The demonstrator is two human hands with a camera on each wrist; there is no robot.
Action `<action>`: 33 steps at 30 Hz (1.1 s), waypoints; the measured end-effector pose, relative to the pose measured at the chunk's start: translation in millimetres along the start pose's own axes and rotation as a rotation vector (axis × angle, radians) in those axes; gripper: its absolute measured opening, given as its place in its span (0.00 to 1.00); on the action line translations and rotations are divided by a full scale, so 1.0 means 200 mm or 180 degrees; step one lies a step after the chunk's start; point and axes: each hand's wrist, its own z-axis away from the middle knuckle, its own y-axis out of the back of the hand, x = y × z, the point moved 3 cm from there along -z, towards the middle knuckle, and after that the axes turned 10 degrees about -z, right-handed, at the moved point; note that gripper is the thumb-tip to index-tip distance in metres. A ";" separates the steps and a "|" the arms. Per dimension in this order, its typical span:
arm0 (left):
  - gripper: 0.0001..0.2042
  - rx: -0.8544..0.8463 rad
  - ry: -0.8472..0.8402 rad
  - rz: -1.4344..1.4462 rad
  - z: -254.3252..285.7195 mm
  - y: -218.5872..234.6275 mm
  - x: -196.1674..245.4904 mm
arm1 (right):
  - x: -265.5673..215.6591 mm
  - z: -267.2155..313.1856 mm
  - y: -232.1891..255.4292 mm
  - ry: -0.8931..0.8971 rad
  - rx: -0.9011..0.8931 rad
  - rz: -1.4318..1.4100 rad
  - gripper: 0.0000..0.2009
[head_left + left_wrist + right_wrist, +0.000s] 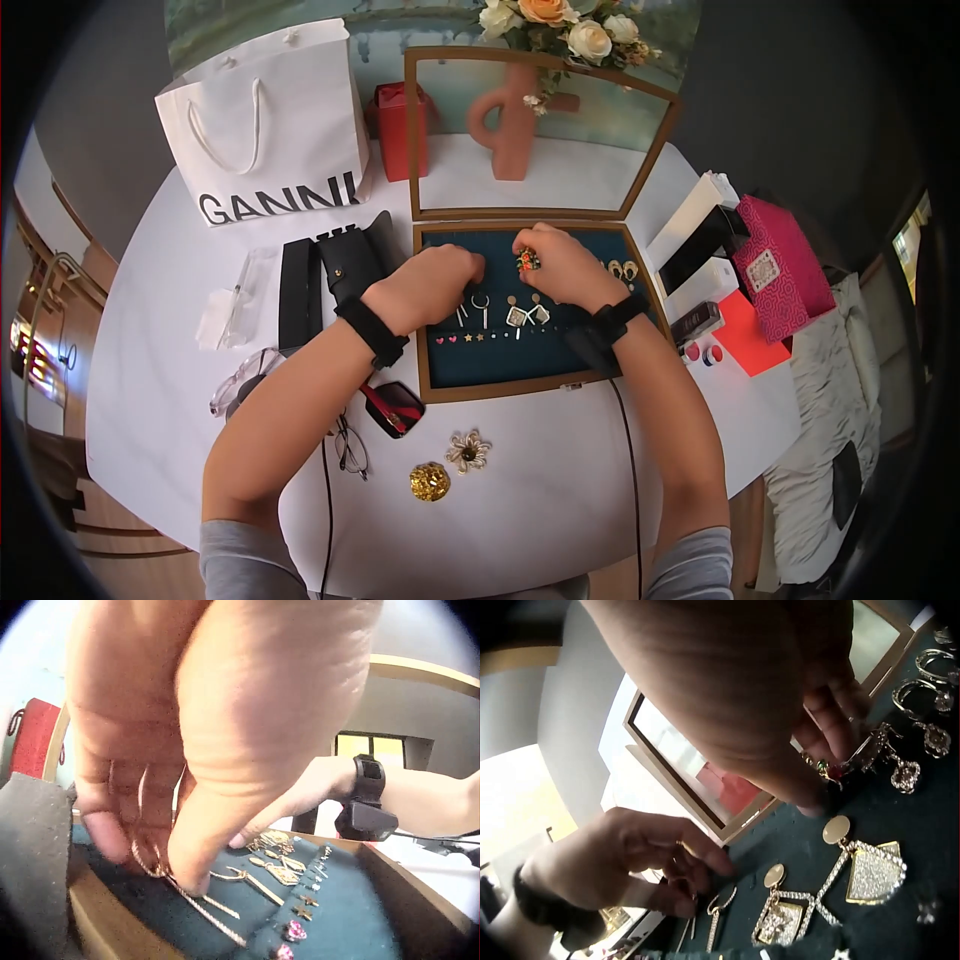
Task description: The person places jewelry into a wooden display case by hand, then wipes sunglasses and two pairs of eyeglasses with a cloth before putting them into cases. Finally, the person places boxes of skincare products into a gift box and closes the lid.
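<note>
Over the left part of a jewellery box [500,389] with dark teal lining, my left hand [425,285] pinches a hoop earring [206,913] with a long dangling bar. Its matching bar earring [262,889] lies alongside. Farther right, the fingers of my right hand [570,265] hold a small piece of jewellery [527,261] with red, orange and green stones, partly hidden by the fingertips. Below that hand are square drop earrings [517,317] with sparkling stones. Flower drop earrings [905,776] lie beside its fingertips. The box's glass lid [540,215] stands raised.
A gold brooch [430,482] and a flower brooch [468,452] lie in front of the box. Sunglasses [395,410], glasses [351,447] and a black case [300,295] are left. A white bag [270,130] stands behind; a pink box [785,270] is right.
</note>
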 end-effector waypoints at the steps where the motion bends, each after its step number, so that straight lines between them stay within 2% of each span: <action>1: 0.14 -0.0223 0.0059 0.0383 -0.01 0.01 0.00 | 0.00 -0.01 -0.01 0.0058 -0.0033 0.0218 0.12; 2: 0.14 -0.0447 0.0118 0.0766 -0.02 0.02 0.01 | 0.00 -0.01 -0.01 0.0056 -0.0021 0.0206 0.12; 4: 0.14 -0.0441 0.0073 0.0820 -0.04 0.01 0.02 | 0.00 -0.03 -0.03 -0.0202 -0.0141 0.0346 0.12; 8: 0.14 -0.0426 -0.0012 0.0733 -0.06 -0.05 0.00 | 0.02 -0.06 -0.05 -0.0174 -0.0050 0.0403 0.13; 11: 0.13 -0.0443 -0.0030 0.0857 -0.07 -0.06 0.00 | 0.03 -0.06 -0.05 0.0013 0.0236 0.0288 0.14; 13: 0.12 -0.0483 0.0028 0.0819 -0.07 -0.05 0.01 | -0.01 -0.04 -0.01 0.0408 0.0778 0.0160 0.15; 14: 0.12 -0.0514 0.0085 0.0782 -0.07 -0.05 0.01 | -0.02 -0.03 0.00 0.0402 0.0776 0.0156 0.15; 15: 0.12 -0.0520 0.0083 0.0784 -0.07 -0.05 0.02 | -0.05 -0.01 0.03 0.0457 0.0921 -0.0186 0.15; 17: 0.11 -0.0261 0.0109 0.0658 -0.05 -0.04 0.00 | -0.14 0.05 0.09 0.0514 0.1057 -0.0529 0.15; 18: 0.11 -0.0264 0.0117 0.0667 -0.05 -0.05 -0.01 | -0.19 0.11 0.12 0.0332 0.1108 -0.0870 0.15; 20: 0.10 0.0250 0.0076 0.0572 -0.05 -0.05 -0.04 | -0.25 0.22 0.16 0.0138 0.1143 -0.1201 0.15; 22: 0.10 0.0419 0.0084 0.0616 -0.04 -0.03 -0.06 | -0.27 0.35 0.15 -0.0047 0.0741 -0.2038 0.14; 23: 0.10 0.0522 0.0110 0.0731 -0.02 0.01 -0.06 | -0.30 0.43 0.16 -0.0070 0.0733 -0.2045 0.14; 25: 0.09 0.0615 0.0228 0.0870 0.04 0.09 -0.02 | -0.34 0.59 0.11 -0.0178 0.0210 -0.3073 0.13; 26: 0.09 0.0600 0.0230 0.0881 0.07 0.13 0.00 | -0.34 0.66 0.08 -0.0196 0.0208 -0.3081 0.13; 28: 0.07 0.0391 0.0396 0.1703 0.11 0.19 0.06 | -0.34 0.79 -0.02 -0.0407 -0.0263 -0.3224 0.14; 29: 0.07 0.0126 0.0487 0.2035 0.14 0.22 0.10 | -0.34 0.84 -0.04 -0.0410 -0.0237 -0.3227 0.14; 30: 0.07 0.0112 0.0461 0.2024 0.18 0.27 0.15 | -0.33 0.87 -0.08 -0.0455 -0.0409 -0.2666 0.14; 31: 0.07 -0.0171 0.0396 0.2520 0.22 0.29 0.21 | -0.32 0.90 -0.11 -0.0498 -0.0574 -0.2107 0.15; 33: 0.07 -0.0681 0.0221 0.3214 0.30 0.28 0.31 | -0.31 0.90 -0.16 -0.0439 -0.0492 -0.2039 0.15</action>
